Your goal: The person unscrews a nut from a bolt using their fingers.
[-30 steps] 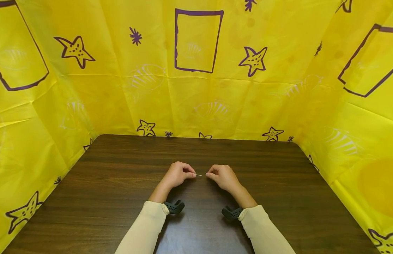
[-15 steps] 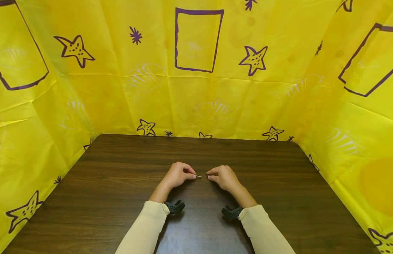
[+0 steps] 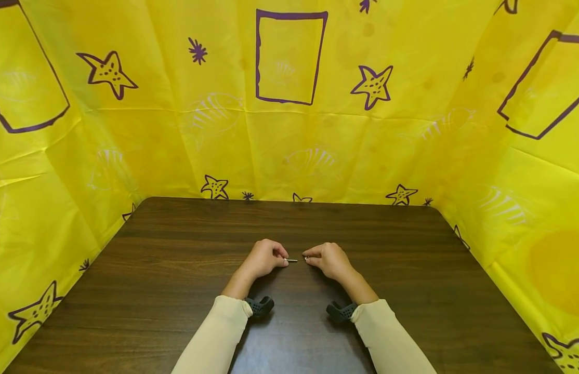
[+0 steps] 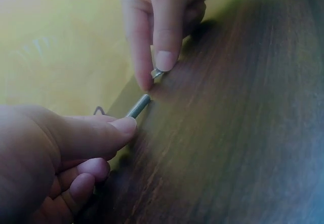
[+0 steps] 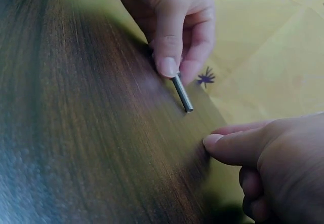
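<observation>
My left hand (image 3: pixel 263 258) pinches a metal bolt (image 4: pixel 139 106) between thumb and fingers. Its threaded shank sticks out toward the right, roughly level; the head end is hidden by the fingertips. Facing it across a small gap, my right hand (image 3: pixel 331 261) pinches a small shiny metal piece, apparently a nut (image 4: pixel 158 73), mostly covered by thumb and forefinger. In the right wrist view the bolt (image 5: pixel 183 95) points at the right fingertips without touching them, and the nut is hidden there. Both hands are just above the table.
A dark wood-grain table (image 3: pixel 177 311) lies beneath both hands. Yellow cloth (image 3: pixel 289 130) printed with starfish and fish hangs along its back and sides. Each wrist wears a dark band with a bracket.
The left fingers have shifted on the bolt, so more of it shows. My right thumb and forefinger have parted slightly, baring a bit of the nut. Both hands stay nearly in place.
</observation>
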Demonstrator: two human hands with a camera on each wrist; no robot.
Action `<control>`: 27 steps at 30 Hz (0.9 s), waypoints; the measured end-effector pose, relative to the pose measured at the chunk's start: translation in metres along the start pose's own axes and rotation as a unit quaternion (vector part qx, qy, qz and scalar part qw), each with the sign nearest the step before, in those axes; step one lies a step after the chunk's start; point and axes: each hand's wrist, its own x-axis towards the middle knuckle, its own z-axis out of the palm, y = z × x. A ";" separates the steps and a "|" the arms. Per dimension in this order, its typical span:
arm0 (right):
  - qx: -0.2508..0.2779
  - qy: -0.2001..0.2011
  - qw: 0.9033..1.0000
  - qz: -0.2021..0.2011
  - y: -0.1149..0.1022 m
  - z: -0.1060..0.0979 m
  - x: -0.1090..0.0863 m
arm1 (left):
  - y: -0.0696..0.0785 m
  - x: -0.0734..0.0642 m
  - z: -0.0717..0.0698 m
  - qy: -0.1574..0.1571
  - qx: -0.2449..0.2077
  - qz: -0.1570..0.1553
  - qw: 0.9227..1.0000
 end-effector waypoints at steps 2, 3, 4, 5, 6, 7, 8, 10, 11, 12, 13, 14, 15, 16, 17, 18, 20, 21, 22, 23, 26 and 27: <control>0.000 -0.001 1.000 0.007 -0.001 0.000 0.000 | 0.001 0.001 0.000 0.000 0.001 -0.002 1.000; 0.000 0.000 1.000 0.013 -0.001 0.000 0.001 | 0.001 0.001 0.000 -0.001 0.002 -0.001 1.000; -0.002 0.001 1.000 0.014 -0.001 0.000 0.001 | 0.001 0.001 0.000 -0.001 0.003 -0.001 1.000; -0.004 0.003 1.000 0.014 0.000 0.000 0.001 | 0.002 0.001 0.000 0.000 0.004 -0.002 1.000; -0.005 0.006 1.000 0.012 0.000 0.000 0.001 | 0.002 0.002 0.000 -0.001 0.005 -0.002 1.000; -0.008 0.008 1.000 0.010 0.000 0.000 0.001 | 0.002 0.002 0.000 -0.001 0.006 -0.002 1.000; -0.008 0.009 1.000 0.007 0.001 0.000 0.002 | 0.002 0.002 0.000 -0.001 0.008 -0.003 1.000; -0.008 0.010 1.000 0.001 0.001 0.001 0.002 | 0.002 0.001 0.000 -0.002 0.008 -0.004 1.000; -0.007 0.010 1.000 0.000 0.002 0.001 0.002 | 0.002 0.001 0.000 -0.004 0.008 -0.004 1.000; -0.005 0.010 1.000 -0.002 0.002 0.001 0.002 | 0.002 0.001 0.000 -0.004 0.008 -0.004 1.000; -0.002 0.010 1.000 -0.003 0.003 0.001 0.002 | 0.002 0.001 0.000 -0.004 0.007 -0.004 1.000; 0.000 0.011 1.000 -0.005 0.003 0.001 0.002 | 0.002 0.002 0.000 -0.002 0.008 -0.004 1.000; 0.003 0.012 1.000 -0.006 0.003 0.001 0.002 | 0.003 0.002 0.000 0.000 0.008 -0.005 1.000; 0.007 0.014 1.000 -0.009 0.004 0.000 0.003 | 0.003 0.003 0.000 0.003 0.010 -0.006 1.000; 0.009 0.017 1.000 -0.013 0.004 0.000 0.003 | 0.003 0.003 0.000 0.007 0.011 -0.007 1.000; 0.011 0.019 1.000 -0.015 0.005 0.000 0.004 | 0.004 0.004 0.000 0.011 0.013 -0.008 1.000; 0.014 0.021 1.000 -0.015 0.005 0.000 0.004 | 0.004 0.004 0.001 0.016 0.017 -0.011 1.000; 0.016 0.021 1.000 -0.013 0.006 0.000 0.004 | 0.004 0.005 0.001 0.017 0.018 -0.011 1.000; 0.016 0.021 1.000 -0.011 0.006 0.000 0.004 | 0.003 0.005 0.002 0.018 0.019 -0.012 1.000; 0.017 0.020 1.000 -0.007 0.006 0.000 0.004 | 0.003 0.005 0.002 0.017 0.020 -0.014 1.000; 0.021 0.015 1.000 -0.001 0.008 0.001 0.003 | 0.003 0.004 0.004 0.015 0.021 -0.015 1.000; 0.023 0.015 1.000 -0.002 0.008 0.001 0.002 | 0.003 0.004 0.004 0.015 0.021 -0.015 1.000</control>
